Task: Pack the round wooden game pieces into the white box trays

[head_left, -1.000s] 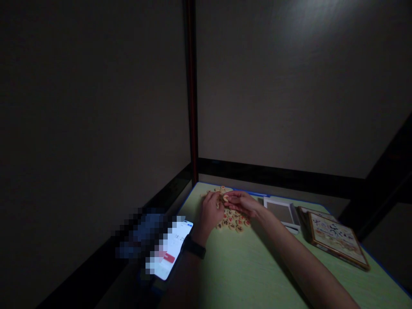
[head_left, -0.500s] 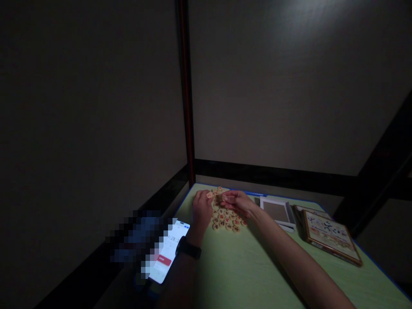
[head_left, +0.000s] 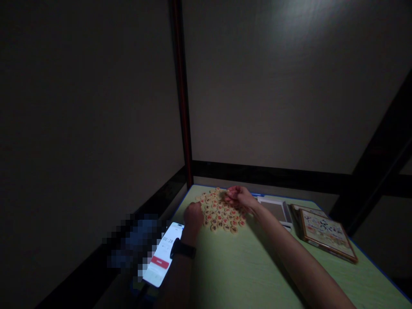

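Round, pale Chinese chess pieces [head_left: 220, 213] with red and black characters lie face up in a loose cluster at the far end of the green table [head_left: 244, 266]. At the cluster's left edge is my left hand [head_left: 193, 216], its fingers curled closed. Whatever is in them is hidden, and a dark band circles that wrist. My right hand [head_left: 240, 196] is over the back right of the pieces. Its thumb and fingers pinch a small pale piece, partly covered by the fingertips.
A lit phone [head_left: 162, 262] showing a timer lies left of my left wrist. To the right are an opened white box tray [head_left: 286, 210] and a framed box [head_left: 328, 234] with printed lettering. Walls [head_left: 273, 107] meet behind the table.
My left hand has drawn back left and nearer, uncovering pieces beneath it; the piece at its fingertips no longer shows. My right hand has shifted slightly right and up.
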Demonstrator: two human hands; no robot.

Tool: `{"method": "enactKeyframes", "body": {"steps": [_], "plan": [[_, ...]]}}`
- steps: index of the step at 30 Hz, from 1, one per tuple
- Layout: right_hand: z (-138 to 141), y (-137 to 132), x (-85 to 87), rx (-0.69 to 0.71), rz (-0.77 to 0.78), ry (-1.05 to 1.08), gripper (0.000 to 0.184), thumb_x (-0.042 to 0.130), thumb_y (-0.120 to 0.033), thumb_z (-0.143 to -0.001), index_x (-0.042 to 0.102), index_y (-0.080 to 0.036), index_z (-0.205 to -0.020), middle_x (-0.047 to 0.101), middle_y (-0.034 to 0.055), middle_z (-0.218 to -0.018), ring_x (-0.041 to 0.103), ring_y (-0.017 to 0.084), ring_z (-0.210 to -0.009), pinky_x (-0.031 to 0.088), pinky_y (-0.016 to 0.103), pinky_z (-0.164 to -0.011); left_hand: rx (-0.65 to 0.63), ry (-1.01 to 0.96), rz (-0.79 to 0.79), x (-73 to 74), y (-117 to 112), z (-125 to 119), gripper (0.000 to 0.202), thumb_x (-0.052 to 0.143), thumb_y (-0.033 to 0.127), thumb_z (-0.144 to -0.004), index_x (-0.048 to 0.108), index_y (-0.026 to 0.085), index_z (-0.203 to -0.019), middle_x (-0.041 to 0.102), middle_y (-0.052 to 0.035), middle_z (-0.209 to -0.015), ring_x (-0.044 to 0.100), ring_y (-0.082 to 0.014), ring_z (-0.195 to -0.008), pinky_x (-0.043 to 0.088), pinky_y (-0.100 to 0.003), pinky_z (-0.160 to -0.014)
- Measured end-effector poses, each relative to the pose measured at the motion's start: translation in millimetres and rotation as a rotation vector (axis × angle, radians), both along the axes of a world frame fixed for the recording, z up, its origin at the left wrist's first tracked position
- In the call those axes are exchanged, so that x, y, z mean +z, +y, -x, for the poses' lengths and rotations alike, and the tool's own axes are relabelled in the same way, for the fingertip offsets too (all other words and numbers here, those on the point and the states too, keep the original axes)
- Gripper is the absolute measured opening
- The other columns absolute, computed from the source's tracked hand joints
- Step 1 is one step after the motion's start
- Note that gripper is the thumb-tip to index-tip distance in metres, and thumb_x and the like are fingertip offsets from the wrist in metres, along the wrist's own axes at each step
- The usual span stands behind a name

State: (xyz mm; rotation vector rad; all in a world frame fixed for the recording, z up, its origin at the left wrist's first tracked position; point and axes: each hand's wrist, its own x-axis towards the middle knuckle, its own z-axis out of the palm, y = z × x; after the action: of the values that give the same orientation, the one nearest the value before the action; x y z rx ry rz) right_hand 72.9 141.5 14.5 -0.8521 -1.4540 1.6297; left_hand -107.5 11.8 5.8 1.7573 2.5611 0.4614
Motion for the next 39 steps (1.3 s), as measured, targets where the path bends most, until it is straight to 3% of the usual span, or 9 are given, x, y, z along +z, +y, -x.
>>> {"method": "enactKeyframes", "body": {"steps": [7,13,17,21,23,29,33,39], "plan": [[-22.6,26.3,2.8,-0.203,-0.206,-0.217,0.013,0.075,-0.021,-0.074,0.065,-0.017,-0.082,0.071,0.0031,-0.071,0.067,0.015,-0.065,0.054,0.023,-0.059,0.008,0.017,0.074,2.4,5.1,-3.0,0.034,0.038,0.011,-0.096,0.072,0.012,-0.103,0.072,-0.0151,-0.104,0.068,-0.0229,-0.101,0.048,-0.029,-0.084],[-17.8,44.2,-4.6,-0.285,-0.371,-0.557,0.009,0.073,-0.017,-0.070,0.071,-0.017,-0.079,0.073,0.0028,-0.076,0.069,0.019,-0.083,0.052,0.026,-0.074,0.033,0.052,0.032,3.0,3.7,-8.6,0.034,0.040,0.005,-0.091,0.072,0.011,-0.103,0.069,-0.0160,-0.104,0.066,-0.0229,-0.100,0.049,-0.028,-0.080],[-4.2,56.2,-4.3,-0.228,-0.433,-0.816,0.008,0.075,-0.013,-0.074,0.073,-0.016,-0.082,0.074,0.0062,-0.089,0.067,0.023,-0.098,0.050,0.028,-0.083,0.005,0.151,-0.113,2.0,1.2,-19.2,0.033,0.041,0.009,-0.093,0.071,0.014,-0.105,0.067,-0.0141,-0.105,0.062,-0.0243,-0.106,0.049,-0.031,-0.084],[5.1,63.0,-2.8,-0.112,-0.447,-1.029,0.030,0.066,-0.033,-0.092,0.065,-0.018,-0.118,0.064,0.0071,-0.123,0.063,0.025,-0.106,0.055,0.040,-0.087,-0.091,0.156,-0.098,2.0,0.6,-33.3,0.034,0.040,0.009,-0.094,0.071,0.015,-0.107,0.068,-0.0127,-0.107,0.061,-0.0237,-0.108,0.049,-0.032,-0.087],[6.6,63.7,-2.0,-0.056,-0.451,-1.110,0.035,0.063,-0.037,-0.095,0.061,-0.019,-0.125,0.060,0.0074,-0.129,0.062,0.025,-0.108,0.056,0.042,-0.087,-0.127,0.145,-0.089,3.0,0.1,-38.7,0.032,0.042,0.011,-0.094,0.071,0.015,-0.107,0.068,-0.0135,-0.108,0.060,-0.0244,-0.111,0.050,-0.032,-0.090],[7.4,58.7,9.8,0.040,-0.517,-1.275,0.032,0.062,-0.037,-0.095,0.064,-0.017,-0.120,0.063,0.0073,-0.124,0.064,0.025,-0.105,0.056,0.041,-0.087,-0.211,0.136,-0.062,8.1,-4.9,-48.9,0.033,0.041,0.011,-0.095,0.071,0.014,-0.107,0.070,-0.0145,-0.107,0.064,-0.0250,-0.108,0.052,-0.033,-0.087],[10.8,45.2,21.0,0.038,-0.659,-1.305,0.023,0.061,-0.031,-0.093,0.075,-0.017,-0.106,0.074,0.0087,-0.108,0.067,0.023,-0.102,0.050,0.027,-0.083,-0.284,0.102,-0.091,11.0,-10.8,-60.3,0.033,0.037,0.019,-0.098,0.068,0.016,-0.109,0.072,-0.0126,-0.102,0.069,-0.0241,-0.096,0.053,-0.035,-0.082],[16.1,15.7,18.7,0.139,-0.823,-1.351,0.019,0.070,-0.026,-0.079,0.081,-0.019,-0.093,0.079,0.0111,-0.094,0.072,0.024,-0.090,0.045,0.023,-0.068,-0.521,0.037,-0.074,15.4,-23.9,-80.2,0.028,0.042,0.031,-0.095,0.068,0.021,-0.100,0.075,-0.0084,-0.097,0.070,-0.0256,-0.090,0.053,-0.039,-0.082]]}}
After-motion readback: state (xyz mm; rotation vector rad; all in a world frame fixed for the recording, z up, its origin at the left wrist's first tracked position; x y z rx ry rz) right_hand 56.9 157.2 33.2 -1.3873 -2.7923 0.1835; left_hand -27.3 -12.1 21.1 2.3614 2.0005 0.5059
